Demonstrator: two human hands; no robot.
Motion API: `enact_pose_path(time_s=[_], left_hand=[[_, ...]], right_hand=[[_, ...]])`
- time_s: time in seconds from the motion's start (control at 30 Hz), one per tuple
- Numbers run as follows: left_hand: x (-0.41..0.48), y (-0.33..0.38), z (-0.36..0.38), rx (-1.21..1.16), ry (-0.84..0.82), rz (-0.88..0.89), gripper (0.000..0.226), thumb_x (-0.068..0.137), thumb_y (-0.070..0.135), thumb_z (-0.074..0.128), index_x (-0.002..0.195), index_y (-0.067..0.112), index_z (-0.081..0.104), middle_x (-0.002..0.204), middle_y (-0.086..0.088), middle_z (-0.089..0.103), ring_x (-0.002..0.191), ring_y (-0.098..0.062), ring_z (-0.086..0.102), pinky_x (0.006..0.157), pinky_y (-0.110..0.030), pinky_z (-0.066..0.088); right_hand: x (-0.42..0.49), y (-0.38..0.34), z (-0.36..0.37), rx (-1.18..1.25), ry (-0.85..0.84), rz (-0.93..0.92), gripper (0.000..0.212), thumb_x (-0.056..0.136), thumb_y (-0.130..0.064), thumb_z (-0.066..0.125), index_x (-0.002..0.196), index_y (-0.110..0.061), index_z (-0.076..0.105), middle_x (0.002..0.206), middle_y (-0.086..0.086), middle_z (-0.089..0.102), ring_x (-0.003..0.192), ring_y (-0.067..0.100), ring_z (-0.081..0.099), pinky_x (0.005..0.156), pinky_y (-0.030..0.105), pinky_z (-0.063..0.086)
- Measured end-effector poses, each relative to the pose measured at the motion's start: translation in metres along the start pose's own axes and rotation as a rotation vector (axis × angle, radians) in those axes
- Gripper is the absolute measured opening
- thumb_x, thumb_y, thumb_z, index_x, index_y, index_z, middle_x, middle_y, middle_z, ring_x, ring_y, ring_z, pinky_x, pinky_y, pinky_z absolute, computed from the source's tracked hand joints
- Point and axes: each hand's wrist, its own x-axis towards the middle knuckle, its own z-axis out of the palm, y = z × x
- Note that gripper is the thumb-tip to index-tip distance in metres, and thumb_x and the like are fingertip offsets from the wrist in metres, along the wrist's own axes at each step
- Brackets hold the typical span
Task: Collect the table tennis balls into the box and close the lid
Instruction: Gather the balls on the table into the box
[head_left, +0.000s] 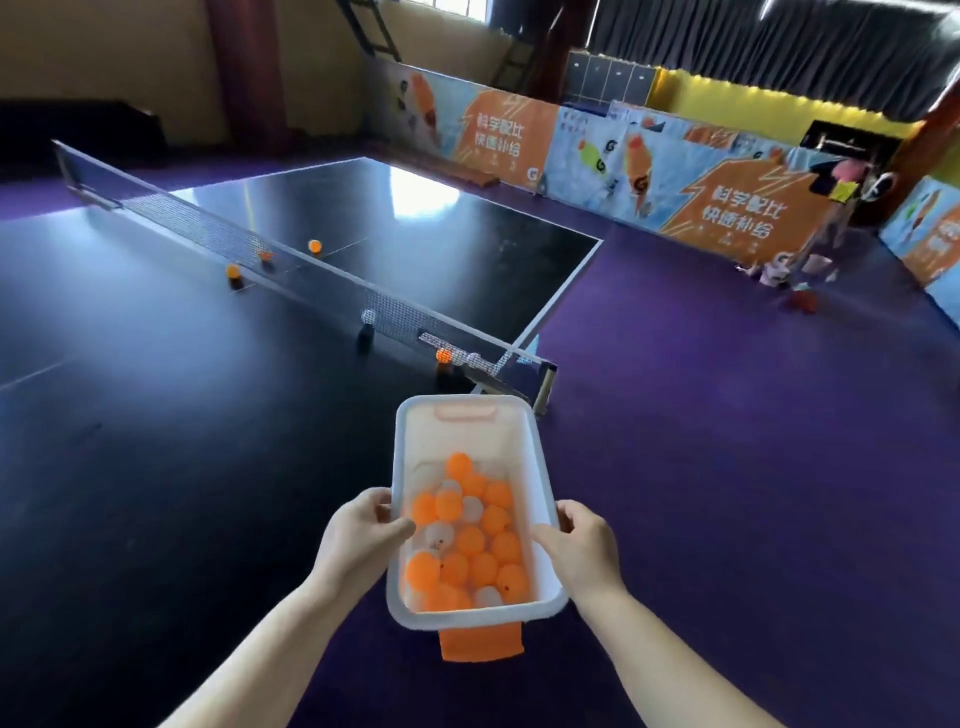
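I hold a white plastic box (467, 431) with no lid on it, above the right edge of a dark table tennis table (156, 415). Several orange and white balls (467, 540) lie in its near half. My left hand (358, 540) grips the box's left rim and my right hand (582, 545) grips its right rim. An orange clip (480, 642) hangs below the near end. Loose balls rest along the net (291, 265): an orange ball (443, 355) and a white ball (474, 359) near the right post, a white ball (368, 316), and three orange balls (315, 246) further left.
Purple floor (727, 467) spreads to the right of the table. Printed barrier boards (675, 171) fence off the court at the back and right. A person (841, 208) stands at the far right by some bags. The net post (545, 387) juts out just beyond the box.
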Motion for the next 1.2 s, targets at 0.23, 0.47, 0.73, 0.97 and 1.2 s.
enact_pose_path(time_s=[0.23, 0.47, 0.73, 0.97, 1.2], left_hand=[[0.093, 0.008, 0.006, 0.010, 0.159, -0.100, 0.020, 0.075, 0.011, 0.064, 0.079, 0.030, 0.061, 0.083, 0.006, 0.068, 0.078, -0.013, 0.067, 0.071, -0.036, 0.058], [0.209, 0.017, -0.001, -0.016, 0.222, -0.133, 0.016, 0.076, 0.011, 0.064, 0.083, 0.025, 0.064, 0.084, 0.004, 0.069, 0.078, -0.013, 0.066, 0.071, -0.036, 0.057], [0.300, 0.030, -0.022, -0.110, 0.278, -0.233, 0.017, 0.071, 0.016, 0.069, 0.083, 0.026, 0.063, 0.087, 0.002, 0.069, 0.080, -0.014, 0.066, 0.069, -0.033, 0.055], [0.348, 0.025, -0.049, -0.156, 0.425, -0.334, 0.025, 0.067, 0.020, 0.067, 0.092, 0.022, 0.065, 0.089, 0.004, 0.070, 0.082, -0.013, 0.066, 0.067, -0.030, 0.053], [0.396, 0.020, -0.079, -0.175, 0.654, -0.416, 0.020, 0.075, 0.015, 0.063, 0.092, 0.025, 0.064, 0.092, 0.006, 0.068, 0.086, -0.013, 0.066, 0.076, -0.037, 0.056]], right_hand=[[0.125, -0.020, 0.037, -0.040, -0.185, -0.050, 0.005, 0.078, -0.018, 0.061, 0.076, -0.021, 0.065, 0.070, -0.007, 0.065, 0.064, 0.011, 0.059, 0.052, 0.023, 0.043], [0.243, -0.059, 0.081, -0.082, -0.262, -0.065, 0.009, 0.075, -0.020, 0.062, 0.081, -0.022, 0.067, 0.076, -0.005, 0.070, 0.073, 0.015, 0.066, 0.065, 0.034, 0.055], [0.343, -0.107, 0.131, -0.146, -0.360, -0.099, 0.008, 0.077, -0.020, 0.061, 0.082, -0.021, 0.067, 0.078, -0.004, 0.070, 0.075, 0.013, 0.066, 0.066, 0.032, 0.056], [0.406, -0.148, 0.191, -0.186, -0.521, -0.164, 0.004, 0.076, -0.021, 0.063, 0.078, -0.022, 0.066, 0.079, -0.004, 0.069, 0.078, 0.015, 0.064, 0.069, 0.032, 0.052], [0.472, -0.200, 0.265, -0.251, -0.699, -0.340, 0.010, 0.075, -0.021, 0.065, 0.084, -0.019, 0.068, 0.083, -0.006, 0.069, 0.082, 0.014, 0.063, 0.070, 0.027, 0.050]])
